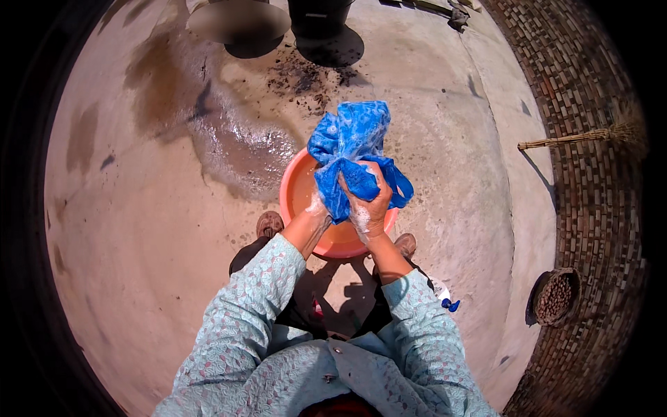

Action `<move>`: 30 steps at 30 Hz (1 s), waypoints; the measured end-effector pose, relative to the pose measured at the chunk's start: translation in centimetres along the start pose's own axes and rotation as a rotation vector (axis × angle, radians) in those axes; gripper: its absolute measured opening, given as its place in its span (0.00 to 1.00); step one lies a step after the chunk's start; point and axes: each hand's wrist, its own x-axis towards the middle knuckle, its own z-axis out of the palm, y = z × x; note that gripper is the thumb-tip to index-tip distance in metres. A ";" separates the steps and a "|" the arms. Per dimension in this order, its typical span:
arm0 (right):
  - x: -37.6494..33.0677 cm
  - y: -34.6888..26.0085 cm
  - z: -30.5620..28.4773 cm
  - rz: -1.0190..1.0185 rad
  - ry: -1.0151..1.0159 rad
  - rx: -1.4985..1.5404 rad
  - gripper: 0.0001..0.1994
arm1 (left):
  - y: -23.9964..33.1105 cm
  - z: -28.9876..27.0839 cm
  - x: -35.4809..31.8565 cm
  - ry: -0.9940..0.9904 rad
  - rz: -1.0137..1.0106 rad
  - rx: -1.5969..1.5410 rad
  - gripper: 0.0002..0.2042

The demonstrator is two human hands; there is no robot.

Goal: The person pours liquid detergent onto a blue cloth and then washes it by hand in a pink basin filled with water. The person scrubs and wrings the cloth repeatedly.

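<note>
A wet blue cloth (354,132), streaked with white suds and with a strap-like loop at its right, is bunched up over a pink basin (286,187). My right hand (373,205) is closed round its lower right part, with foam on the thumb side and wrist. On the other side my left hand (318,208) is against the cloth, soapy at the wrist; its fingers are hidden behind the fabric, which both hands hold up together. Cloudy brownish water (340,240) shows inside the basin, which stands on the ground between my feet.
Wet, shiny ground (243,149) spreads left of the basin. Dark bucket-like containers (319,17) stand at the far side near scattered dark debris (302,76). Along the right brick strip (590,208) are a straw broom (583,137) and a basket of small brown round things (556,297).
</note>
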 end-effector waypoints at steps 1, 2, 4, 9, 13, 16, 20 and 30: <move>1.1 1.1 -0.9 0.123 0.099 0.125 0.16 | -1.3 1.3 -0.1 0.160 0.056 0.280 0.18; 1.8 2.6 -2.0 0.252 0.211 0.246 0.14 | -2.2 4.6 -0.9 0.314 0.101 0.563 0.18; 2.3 5.9 -3.3 0.408 0.195 0.460 0.12 | -3.0 5.0 -1.4 0.240 0.086 0.482 0.16; 2.3 0.8 -2.5 0.361 0.038 0.703 0.14 | -1.3 3.8 -0.4 0.227 0.178 0.440 0.14; -1.6 -2.6 -1.2 0.343 -0.045 0.617 0.15 | 1.4 3.3 -0.1 0.299 0.195 0.545 0.15; 0.8 -0.2 -1.2 0.365 0.062 0.620 0.18 | -0.4 3.3 -0.5 0.304 0.131 0.430 0.16; 3.8 2.3 -3.5 0.312 0.162 0.440 0.22 | -3.5 3.8 -0.7 0.273 0.142 0.458 0.15; -0.6 0.5 -0.6 -0.184 0.121 -0.189 0.20 | -0.3 3.5 -1.6 0.208 0.059 0.091 0.17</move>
